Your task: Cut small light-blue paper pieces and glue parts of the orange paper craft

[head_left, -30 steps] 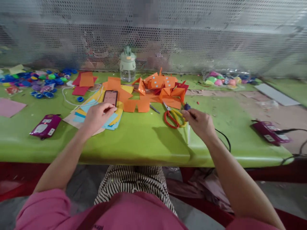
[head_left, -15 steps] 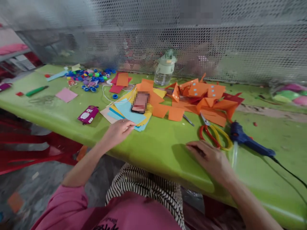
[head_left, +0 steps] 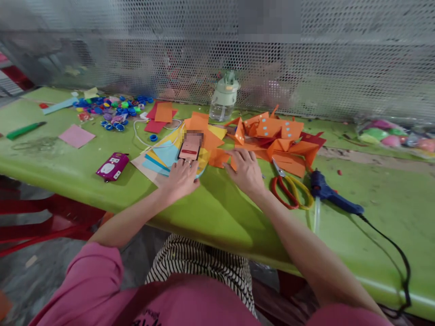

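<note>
My left hand [head_left: 183, 177] lies palm down with its fingers stretched over the lower end of a smartphone [head_left: 190, 147]. The phone rests on a fan of blue and yellow paper sheets [head_left: 158, 160], and its screen is lit. My right hand [head_left: 247, 172] is open, thumb and fingers apart, at the small orange paper squares [head_left: 217, 158]; whether its fingertips touch them I cannot tell. Right of that hand lie scissors [head_left: 292, 190] with red and yellow handles. Behind it is a pile of folded orange paper pieces [head_left: 280, 129].
A blue glue gun [head_left: 335, 194] with a black cord lies at the right. At the back stands a water bottle [head_left: 224, 97] before a perforated metal panel. Leftward are a purple case [head_left: 113, 167], a green cutter [head_left: 26, 130], a pink paper square [head_left: 76, 136] and colourful small rings [head_left: 115, 108].
My left hand has moved forward onto the phone's lower end. My right hand has moved left and forward, from beside the scissors to the orange squares. The view has shifted slightly right.
</note>
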Demonstrator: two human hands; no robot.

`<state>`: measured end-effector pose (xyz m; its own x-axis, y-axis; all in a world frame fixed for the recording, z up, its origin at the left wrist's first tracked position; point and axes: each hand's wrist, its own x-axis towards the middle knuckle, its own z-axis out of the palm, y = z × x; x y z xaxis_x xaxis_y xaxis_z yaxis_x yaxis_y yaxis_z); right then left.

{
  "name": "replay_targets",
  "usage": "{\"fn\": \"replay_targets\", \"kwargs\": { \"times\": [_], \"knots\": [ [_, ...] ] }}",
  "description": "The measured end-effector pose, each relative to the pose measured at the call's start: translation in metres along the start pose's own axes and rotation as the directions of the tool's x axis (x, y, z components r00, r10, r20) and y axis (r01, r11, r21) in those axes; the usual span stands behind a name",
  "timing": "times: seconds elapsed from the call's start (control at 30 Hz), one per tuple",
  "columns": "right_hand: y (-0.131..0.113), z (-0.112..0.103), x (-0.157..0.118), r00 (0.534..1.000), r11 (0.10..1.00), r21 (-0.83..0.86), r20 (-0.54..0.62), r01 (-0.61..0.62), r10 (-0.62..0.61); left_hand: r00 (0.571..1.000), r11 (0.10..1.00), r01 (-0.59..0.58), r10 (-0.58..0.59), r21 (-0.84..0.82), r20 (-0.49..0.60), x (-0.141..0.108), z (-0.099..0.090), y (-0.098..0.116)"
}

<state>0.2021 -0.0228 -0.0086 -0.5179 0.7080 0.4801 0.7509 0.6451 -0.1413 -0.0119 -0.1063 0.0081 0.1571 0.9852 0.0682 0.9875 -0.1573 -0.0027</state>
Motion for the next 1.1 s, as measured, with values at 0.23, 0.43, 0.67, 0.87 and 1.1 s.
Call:
{"fn": "replay_targets", "kwargs": {
  "times": [0.23, 0.43, 0.67, 0.87, 1.1],
  "knots": [
    [0.000, 0.008, -0.007, 1.000, 0.999, -0.028, -0.008, -0.028, 0.028, 0.992, 0.996, -0.078, 0.081, -0.031, 0.094, 0.000, 0.000, -0.015],
    [-0.011, 0.015, -0.008, 1.000, 0.999, -0.033, 0.031, 0.008, -0.007, 0.997, 0.998, -0.048, 0.046, 0.031, 0.063, 0.005, -0.002, -0.025],
    [-0.010, 0.014, -0.002, 0.990, 0.983, -0.122, 0.031, -0.135, 0.139, 0.990, 0.991, -0.116, 0.110, 0.070, 0.084, -0.003, 0.003, -0.029],
    [-0.009, 0.009, 0.017, 0.982, 0.980, -0.070, 0.020, -0.189, 0.190, 0.989, 0.986, -0.134, 0.128, 0.095, 0.074, -0.010, 0.008, -0.023],
    [0.031, -0.031, 0.019, 0.929, 0.927, -0.079, 0.025, -0.367, 0.370, 0.988, 0.979, -0.154, 0.155, 0.131, 0.006, -0.015, 0.013, -0.023]
  ]
}}
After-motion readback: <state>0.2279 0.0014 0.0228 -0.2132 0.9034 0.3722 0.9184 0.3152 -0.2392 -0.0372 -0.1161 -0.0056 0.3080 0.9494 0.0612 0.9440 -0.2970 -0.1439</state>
